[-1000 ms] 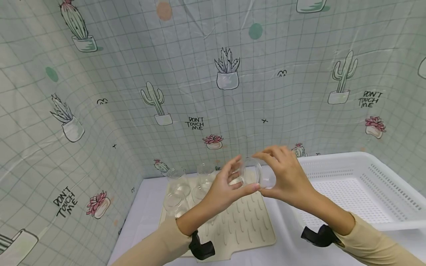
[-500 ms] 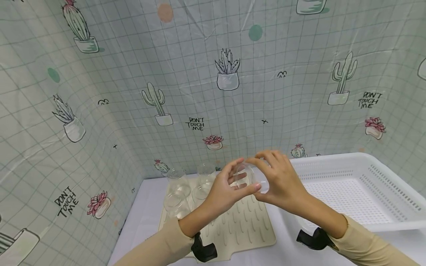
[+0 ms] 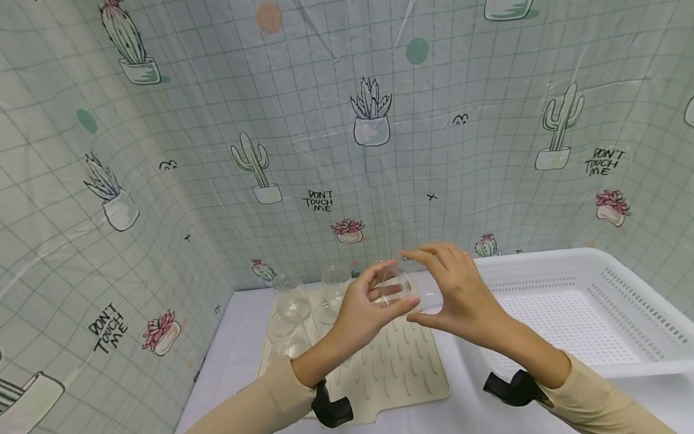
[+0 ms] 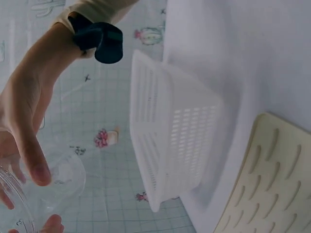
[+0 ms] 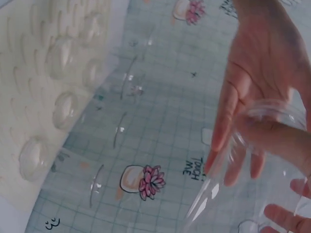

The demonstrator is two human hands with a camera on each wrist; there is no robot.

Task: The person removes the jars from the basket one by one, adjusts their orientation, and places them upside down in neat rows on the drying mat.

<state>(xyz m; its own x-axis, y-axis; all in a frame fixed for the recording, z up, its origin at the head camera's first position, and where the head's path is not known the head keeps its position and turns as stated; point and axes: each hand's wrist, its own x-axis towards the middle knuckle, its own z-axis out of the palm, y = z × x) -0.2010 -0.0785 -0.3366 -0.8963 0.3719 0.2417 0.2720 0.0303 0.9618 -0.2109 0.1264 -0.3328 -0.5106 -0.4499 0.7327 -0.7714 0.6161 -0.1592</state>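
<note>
A clear cup [image 3: 400, 286] lies tilted on its side in the air above the cream ridged mat [image 3: 393, 380]. My left hand [image 3: 359, 306] holds it, thumb along the near side and fingers behind, showing through the wall. Around the cup's other end, my right hand [image 3: 456, 289] is spread wide, index finger above and thumb below. In the left wrist view the right thumb [image 4: 34, 158] is stretched out beside the cup. The right wrist view shows the cup's side [image 5: 209, 204] up close, with the left thumb across it.
Several clear cups [image 3: 285, 331] stand on the left part of the mat. To the right is a white perforated plastic basket [image 3: 596, 259]. A white cloth [image 3: 228, 343] covers the table, and a cactus-print curtain [image 3: 412, 150] hangs behind and at the left.
The cup has shifted slightly left and turned. My right hand has moved a little left, and its thumb and fingers have spread wider around the cup. The left hand keeps its hold.
</note>
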